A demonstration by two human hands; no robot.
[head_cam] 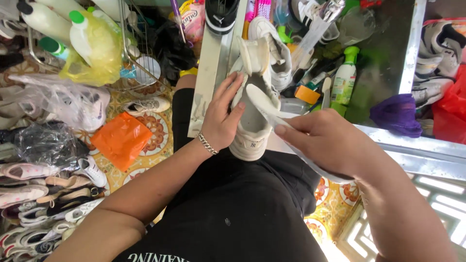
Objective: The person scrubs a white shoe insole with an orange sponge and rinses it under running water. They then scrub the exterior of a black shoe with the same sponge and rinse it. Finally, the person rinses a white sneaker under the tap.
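A white sneaker (pixel 252 131) rests heel-down on my lap, toe pointing away, its tongue pulled up. My left hand (pixel 221 119), with a chain bracelet on the wrist, grips the sneaker's left side, fingers over the opening. My right hand (pixel 327 140) pinches a white insole (pixel 264 99) whose rounded end sits over the shoe's opening; the insole's other end runs under my palm toward the lower right.
A metal workbench (pixel 412 145) on the right carries a green-capped spray bottle (pixel 344 80), brushes and more sneakers. An orange bag (pixel 121 138) and bagged shoes lie on the patterned floor tiles to the left. A wire rack (pixel 131 53) of bottles stands upper left.
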